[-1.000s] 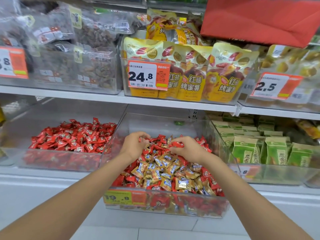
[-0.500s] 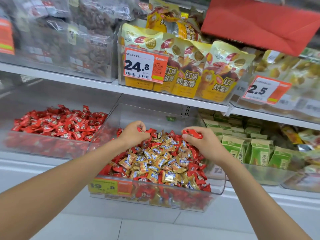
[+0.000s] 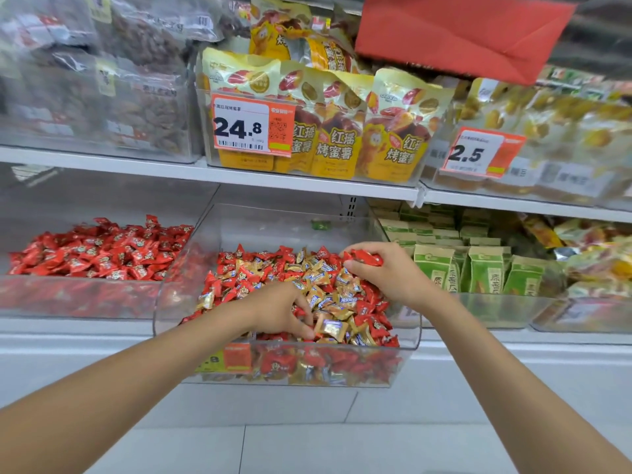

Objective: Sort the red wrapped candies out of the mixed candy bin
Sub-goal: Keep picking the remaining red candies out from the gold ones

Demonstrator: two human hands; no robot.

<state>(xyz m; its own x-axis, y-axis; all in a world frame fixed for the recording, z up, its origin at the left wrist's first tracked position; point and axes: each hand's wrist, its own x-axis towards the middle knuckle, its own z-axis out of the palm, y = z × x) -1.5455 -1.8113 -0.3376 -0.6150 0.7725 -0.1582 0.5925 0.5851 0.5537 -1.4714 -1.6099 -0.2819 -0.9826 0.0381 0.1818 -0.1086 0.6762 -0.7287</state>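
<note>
Head view: white shelf [image 3: 239, 176] above carries yellow snack bags [image 3: 335, 131] behind a 24.8 price tag [image 3: 251, 126]; a 2.5 price tag [image 3: 478, 152] sits to their right, and a red sheet [image 3: 461, 32] hangs over the top corner. Green packets [image 3: 485, 271] stand in rows just right of the mixed candy bin [image 3: 273, 227]. Nothing blocks the bin's open top. This clear bin holds a mixed pile [image 3: 273, 268] of red and gold wrapped sweets, heaped toward the front wall. Beside it on the left, a second clear bin [image 3: 78, 299] holds only a red heap [image 3: 102, 249]. Right hand [image 3: 386, 275] is curled round red wrapped candies [image 3: 366, 257], held above the pile's back right corner. Left hand [image 3: 277, 311] digs fingertips down into the front of the pile beside a gold candy [image 3: 330, 326]; whether it grips anything cannot be told
</note>
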